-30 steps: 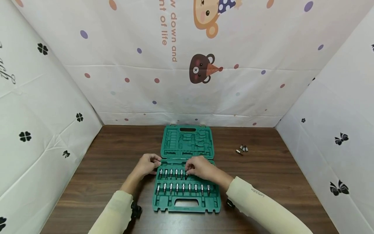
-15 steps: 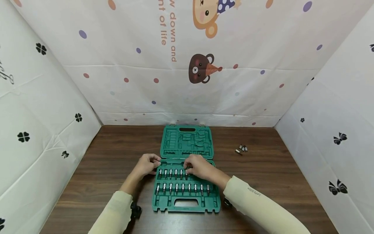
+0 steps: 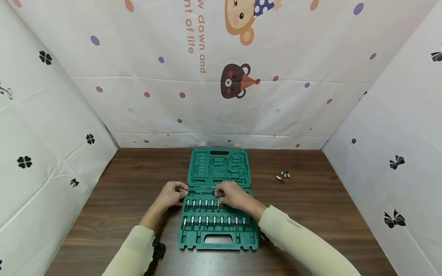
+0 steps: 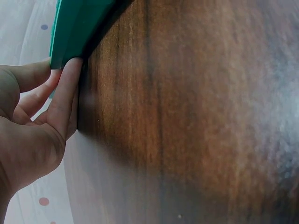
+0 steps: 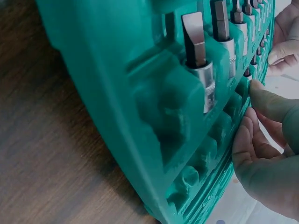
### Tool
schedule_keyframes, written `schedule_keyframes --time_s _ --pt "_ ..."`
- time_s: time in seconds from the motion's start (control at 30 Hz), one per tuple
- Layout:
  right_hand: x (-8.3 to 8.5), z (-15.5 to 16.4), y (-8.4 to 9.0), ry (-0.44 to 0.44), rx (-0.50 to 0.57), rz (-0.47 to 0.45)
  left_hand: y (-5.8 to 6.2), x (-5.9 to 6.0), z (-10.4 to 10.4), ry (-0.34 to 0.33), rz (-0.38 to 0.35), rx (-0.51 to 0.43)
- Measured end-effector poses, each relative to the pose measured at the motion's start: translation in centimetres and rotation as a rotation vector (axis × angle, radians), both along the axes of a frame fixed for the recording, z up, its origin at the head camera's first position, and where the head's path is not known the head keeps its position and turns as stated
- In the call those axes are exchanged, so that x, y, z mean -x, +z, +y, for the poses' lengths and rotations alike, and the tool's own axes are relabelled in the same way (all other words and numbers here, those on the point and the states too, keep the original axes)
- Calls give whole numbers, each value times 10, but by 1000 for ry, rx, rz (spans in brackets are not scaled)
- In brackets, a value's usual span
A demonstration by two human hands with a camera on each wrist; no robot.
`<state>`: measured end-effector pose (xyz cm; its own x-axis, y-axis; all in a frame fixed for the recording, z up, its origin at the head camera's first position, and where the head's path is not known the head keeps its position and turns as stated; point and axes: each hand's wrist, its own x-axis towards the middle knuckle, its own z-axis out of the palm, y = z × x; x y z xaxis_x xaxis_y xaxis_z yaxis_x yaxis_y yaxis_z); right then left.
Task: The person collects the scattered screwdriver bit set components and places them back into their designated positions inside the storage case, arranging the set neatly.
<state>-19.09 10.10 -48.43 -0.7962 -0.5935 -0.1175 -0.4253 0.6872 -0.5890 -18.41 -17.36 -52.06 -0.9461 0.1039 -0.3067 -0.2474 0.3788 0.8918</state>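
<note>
An opened green plastic case (image 3: pixel 236 245) lies on the wooden table, holding two rows of silver bit sockets. My left hand (image 3: pixel 170 194) pinches the case's left edge near the hinge; in the left wrist view the thumb lies on one side of the green edge (image 4: pixel 77 35) and fingers on the other. At the upper row, my right hand (image 3: pixel 233 194) has its thumb at the head of the rightmost bit socket (image 3: pixel 218 207), which sits in its slot. Curled fingers (image 5: pixel 250 144) hang by the row's vacant slots in the right wrist view. The fingers partly hide that socket.
The case's moulded lid (image 3: pixel 219 166) lies back toward the patterned wall cloth (image 3: pixel 155 111). Several loose bit sockets (image 3: pixel 285 174) lie on the table (image 3: pixel 293 214) at the right rear. A flat-blade bit socket (image 5: pixel 208 88) ends the lower row.
The bit socket at my right thumb, tilted and darker a second ago, now stands straight in line with its row. My left hand stays on the case edge. The whole view shifts slightly.
</note>
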Motion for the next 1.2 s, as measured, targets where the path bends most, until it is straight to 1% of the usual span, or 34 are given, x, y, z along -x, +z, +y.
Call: schedule_keyframes --time_s 0.37,0.53,0.83,1.1,1.2 --pt "1 1 2 6 -4 3 1 -1 1 -13 13 -5" --pt "2 1 1 -4 -9 -16 1 -1 1 -18 19 1" --pt "3 1 1 -20 6 -46 1 -2 2 1 19 1" --pt "3 1 1 -21 18 -34 1 -2 2 3 18 8" --pt "2 2 2 -23 13 -37 1 -1 4 4 21 10"
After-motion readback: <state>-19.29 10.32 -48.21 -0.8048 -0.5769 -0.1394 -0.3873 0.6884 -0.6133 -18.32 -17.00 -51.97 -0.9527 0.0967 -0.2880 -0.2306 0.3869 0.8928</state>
